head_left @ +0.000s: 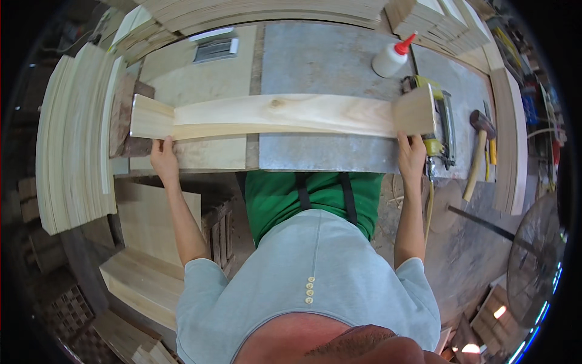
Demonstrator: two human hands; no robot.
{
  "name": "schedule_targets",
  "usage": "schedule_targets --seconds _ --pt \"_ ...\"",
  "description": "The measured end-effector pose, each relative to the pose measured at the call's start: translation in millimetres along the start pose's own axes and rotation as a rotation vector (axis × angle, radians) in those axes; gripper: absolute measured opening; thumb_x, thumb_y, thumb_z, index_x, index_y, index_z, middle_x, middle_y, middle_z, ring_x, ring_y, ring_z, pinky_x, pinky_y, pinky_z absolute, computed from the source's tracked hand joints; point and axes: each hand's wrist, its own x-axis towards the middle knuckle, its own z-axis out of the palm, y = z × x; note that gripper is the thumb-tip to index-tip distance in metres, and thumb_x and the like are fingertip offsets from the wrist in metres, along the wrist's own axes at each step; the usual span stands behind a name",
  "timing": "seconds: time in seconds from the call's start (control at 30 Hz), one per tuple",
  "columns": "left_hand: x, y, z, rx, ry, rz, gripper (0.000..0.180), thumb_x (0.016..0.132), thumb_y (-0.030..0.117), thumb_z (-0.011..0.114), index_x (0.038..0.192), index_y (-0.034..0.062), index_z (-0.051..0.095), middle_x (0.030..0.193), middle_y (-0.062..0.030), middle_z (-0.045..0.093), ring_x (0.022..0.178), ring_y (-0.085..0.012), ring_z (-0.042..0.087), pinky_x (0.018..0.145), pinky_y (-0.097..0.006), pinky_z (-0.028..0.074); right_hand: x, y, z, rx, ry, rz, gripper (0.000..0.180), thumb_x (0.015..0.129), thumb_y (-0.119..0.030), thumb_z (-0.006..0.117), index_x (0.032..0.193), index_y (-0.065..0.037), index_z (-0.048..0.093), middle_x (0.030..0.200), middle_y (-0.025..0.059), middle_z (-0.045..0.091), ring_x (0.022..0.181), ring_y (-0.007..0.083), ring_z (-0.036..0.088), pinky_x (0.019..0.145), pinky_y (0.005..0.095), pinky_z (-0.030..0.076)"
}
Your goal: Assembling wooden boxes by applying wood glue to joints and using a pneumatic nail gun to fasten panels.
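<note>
Both hands rest at the near edge of a long pale board (285,115) that lies flat across the workbench (327,60), spanning it from left to right. At the board's left end, the left hand (163,159) has its fingers spread and pressed against the near edge, just where a short block of wood (151,117) butts against that end; whether the fingers grip the block or only steady it I cannot tell. On the other side, the right hand (412,155) reaches up to a second small block (415,112) standing at the board's right end, its fingers curled up against the block's near face, holding it to the board. The two hands are well apart, one at each end. Just behind and beside the right block sits a yellow-green nail gun (439,121), its hose (430,206) trailing down off the bench edge. A white glue bottle with a red cap (393,57) lies tilted on the bench beyond the board. To the right of the nail gun lies a hammer (479,151) with a wooden handle. Stacks of pale planks (73,139) curve along the left side of the bench, and more stacks (273,12) line the far edge.
</note>
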Motion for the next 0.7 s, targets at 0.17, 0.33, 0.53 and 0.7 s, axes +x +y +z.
schedule_targets --seconds 0.17,0.33,0.53,0.7 --pt "24.1 5.3 13.7 0.073 -0.012 -0.046 0.027 0.09 0.012 0.053 0.11 -0.0056 0.058 0.098 -0.0077 0.063 0.086 -0.0118 0.057 0.077 -0.026 0.047 22.4 -5.5 10.8 0.057 -0.01 -0.077 0.02 0.085 -0.013 0.058 0.095 0.004 0.057 0.085 0.0198 0.062 0.078 0.0254 0.061 0.071 0.0327 0.046" --pt "11.7 6.3 17.6 0.041 0.013 0.069 0.03 0.088 0.013 0.056 0.112 -0.0054 0.056 0.108 -0.0145 0.061 0.097 -0.0192 0.056 0.089 -0.031 0.042 39.7 -22.4 -53.9 0.275 -0.212 -0.094 0.038 0.087 -0.004 0.054 0.124 0.002 0.05 0.107 0.0103 0.061 0.095 0.0167 0.058 0.083 0.0274 0.046" --pt "-50.8 27.9 32.4 0.271 0.211 0.104 0.029 0.087 0.011 0.058 0.113 -0.0012 0.055 0.106 -0.0113 0.056 0.098 -0.0215 0.054 0.087 -0.033 0.043 141.4 -22.9 -51.9 0.189 -0.171 -0.227 0.055 0.082 -0.017 0.064 0.13 0.001 0.044 0.119 0.0152 0.057 0.105 0.0218 0.057 0.09 0.0309 0.044" --pt "-106.4 48.9 54.7 0.179 0.018 0.094 0.028 0.086 0.008 0.058 0.114 0.0001 0.056 0.104 -0.0088 0.056 0.094 -0.0177 0.055 0.083 -0.03 0.044 193.6 -29.8 2.9 -0.044 -0.38 -0.356 0.072 0.068 -0.021 0.074 0.13 -0.003 0.043 0.118 0.018 0.058 0.105 0.0304 0.057 0.092 0.0366 0.042"
